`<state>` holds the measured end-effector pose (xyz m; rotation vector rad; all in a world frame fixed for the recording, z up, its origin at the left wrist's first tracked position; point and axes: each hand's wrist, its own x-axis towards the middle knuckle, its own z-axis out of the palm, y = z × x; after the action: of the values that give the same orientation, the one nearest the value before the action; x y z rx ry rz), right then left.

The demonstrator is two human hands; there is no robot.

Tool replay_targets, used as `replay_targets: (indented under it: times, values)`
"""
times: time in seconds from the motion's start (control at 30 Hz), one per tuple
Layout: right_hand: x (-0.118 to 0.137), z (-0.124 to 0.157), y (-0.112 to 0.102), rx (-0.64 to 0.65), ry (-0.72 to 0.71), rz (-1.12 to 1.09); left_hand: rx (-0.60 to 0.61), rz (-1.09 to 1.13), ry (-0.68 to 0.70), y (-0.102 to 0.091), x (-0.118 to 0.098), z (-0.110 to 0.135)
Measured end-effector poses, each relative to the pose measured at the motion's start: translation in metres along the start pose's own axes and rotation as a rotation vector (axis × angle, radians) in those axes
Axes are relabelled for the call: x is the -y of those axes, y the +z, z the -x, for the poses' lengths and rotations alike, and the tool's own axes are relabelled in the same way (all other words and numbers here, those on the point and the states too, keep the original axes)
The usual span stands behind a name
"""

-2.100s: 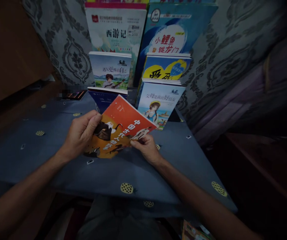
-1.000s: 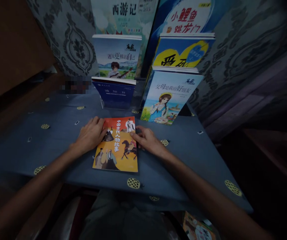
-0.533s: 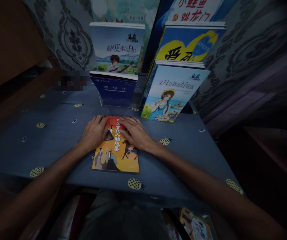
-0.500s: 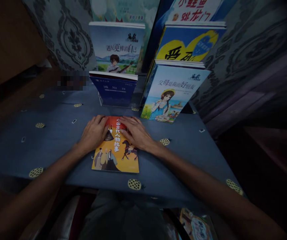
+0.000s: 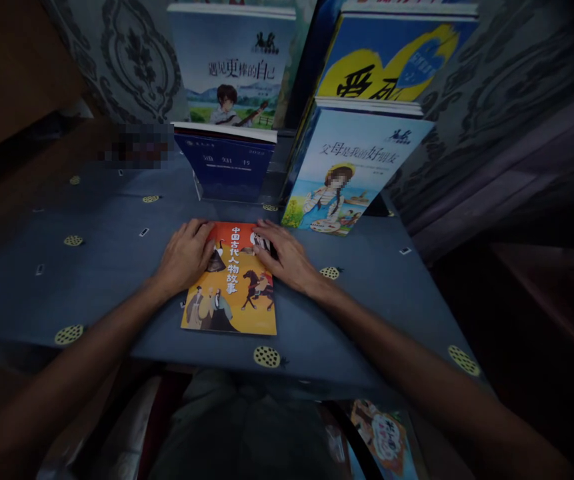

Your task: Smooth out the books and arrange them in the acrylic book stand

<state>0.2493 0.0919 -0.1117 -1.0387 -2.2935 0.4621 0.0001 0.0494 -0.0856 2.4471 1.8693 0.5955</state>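
An orange picture book [image 5: 231, 293] with red Chinese title lies flat on the blue tablecloth [image 5: 107, 267], close to the near edge. My left hand [image 5: 185, 257] rests flat on the book's upper left corner, fingers stretched out. My right hand [image 5: 287, 259] lies flat on its upper right corner, fingers spread. Neither hand grips the book.
Behind the orange book several books stand in tiers on a rack: a dark blue one [image 5: 227, 163], a light blue one showing a girl [image 5: 351, 173], a yellow-and-blue one [image 5: 397, 63] and one showing a boy with a guitar [image 5: 231, 67]. Patterned wall covering surrounds the rack. Another book [image 5: 381, 440] lies below the table edge.
The orange book, held tilted in both hands two seconds ago, now lies flat on the cloth. My right hand slid from the cover's middle back toward its right corner. The view tilted downward.
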Motion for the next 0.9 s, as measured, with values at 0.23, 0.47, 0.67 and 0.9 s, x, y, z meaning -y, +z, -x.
replay_targets:
  times: [0.23, 0.47, 0.67, 0.9]
  values:
    - [0.025, 0.027, -0.013, -0.02, -0.037, 0.067, 0.0, 0.017, -0.007, 0.0, 0.0, 0.0]
    - [0.044, 0.056, -0.026, -0.076, -0.127, -0.078, 0.015, 0.01, -0.016, -0.001, -0.001, 0.0]
    - [0.047, 0.058, -0.026, -0.06, -0.103, -0.234, 0.002, 0.028, -0.027, 0.0, -0.001, 0.0]
    - [0.047, 0.058, -0.024, -0.111, -0.115, -0.184, -0.014, -0.031, -0.086, -0.003, -0.004, 0.003]
